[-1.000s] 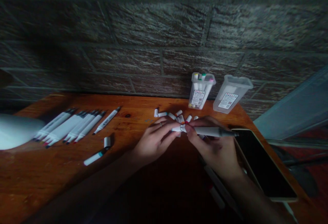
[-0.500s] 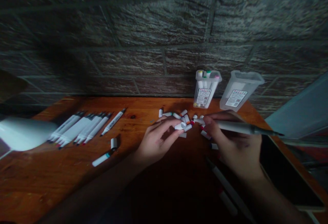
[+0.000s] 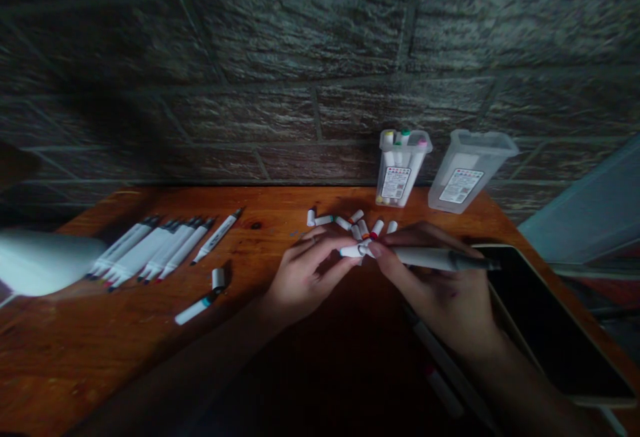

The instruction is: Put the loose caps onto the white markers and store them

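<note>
Between thumb and fingers, my left hand pinches a small white marker cap with its mouth facing right. My right hand is closed around an uncapped marker, its dark end pointing right. The marker's left tip meets the mouth of the cap; how far in it sits I cannot tell. Just behind the hands lies a loose group of white caps with coloured bands, among them a red-banded cap. Below my right hand, another marker lies in shadow.
At left, a row of uncapped markers lies beside a white lamp. Nearer are two loose caps. Against the brick wall stand a clear case with markers and another clear case. A dark tablet lies at right.
My right hand has moved left, bringing the marker's tip to the cap in my left hand. The cap now points more toward the marker, and more of the tablet shows.
</note>
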`<state>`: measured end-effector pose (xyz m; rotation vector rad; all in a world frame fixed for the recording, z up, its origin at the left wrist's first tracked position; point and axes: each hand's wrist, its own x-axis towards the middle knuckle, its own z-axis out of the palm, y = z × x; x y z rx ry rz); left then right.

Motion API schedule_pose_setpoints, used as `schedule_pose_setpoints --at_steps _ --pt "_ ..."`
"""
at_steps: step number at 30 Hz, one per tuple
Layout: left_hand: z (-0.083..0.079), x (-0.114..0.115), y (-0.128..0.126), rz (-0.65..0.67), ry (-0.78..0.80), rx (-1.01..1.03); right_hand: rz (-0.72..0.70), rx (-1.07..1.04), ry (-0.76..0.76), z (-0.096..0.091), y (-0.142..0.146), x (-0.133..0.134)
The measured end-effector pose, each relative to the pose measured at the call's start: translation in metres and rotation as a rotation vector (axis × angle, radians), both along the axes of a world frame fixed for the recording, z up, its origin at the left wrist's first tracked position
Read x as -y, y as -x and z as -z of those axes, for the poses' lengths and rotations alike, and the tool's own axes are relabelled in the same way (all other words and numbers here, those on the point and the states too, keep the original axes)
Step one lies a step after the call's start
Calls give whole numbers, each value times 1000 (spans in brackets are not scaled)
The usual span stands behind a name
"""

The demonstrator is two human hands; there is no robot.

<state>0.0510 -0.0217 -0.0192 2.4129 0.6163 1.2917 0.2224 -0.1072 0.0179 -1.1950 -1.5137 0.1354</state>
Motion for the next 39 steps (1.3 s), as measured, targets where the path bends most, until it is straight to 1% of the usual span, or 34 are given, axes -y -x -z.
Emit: schedule_pose_setpoints --at_steps 2,3,5,7,8,9,10,13,15,20,25,29,32,36,38,39 --pt "0 0 -1 -31 19 0 44 52 -31 -1 -2 -1" --pt "-1 0 0 -49 35 10 88 80 -56 -1 -6 -1" --pt "-4 -1 2 -87 65 39 224 101 -98 0 -15 -3" --pt "-7 -1 4 -115 73 75 350 48 -92 2 -26 -6" --pt "-8 -1 5 -122 70 87 378 3 -69 3 -30 -7" --pt "-9 -1 6 -125 67 92 379 -43 -40 4 -32 -8" --pt "-9 -1 6 -121 64 94 351 -86 -9 5 -32 -8" --pt "-8 -1 5 -92 56 75 217 -187 47 1 -22 -6" --pt "-6 0 4 -82 58 63 160 -236 49 -3 -13 -3" --pt "-5 3 3 -73 79 52 120 -324 24 -10 -6 0" --pt "-6 3 2 -46 82 31 58 -380 53 -11 -6 1" --pt "-5 -2 1 25 13 28 -4 -370 80 -10 -3 2" --pt "-5 -4 1 71 -44 41 -33 -331 83 -6 -1 1" --pt "-6 -3 0 41 -49 48 -25 -176 65 2 -1 1" --pt "-8 -2 0 17 -35 51 13 -82 40 4 -6 0" --pt "-9 -1 -1 2 -24 52 56 -39 22 4 -10 0"
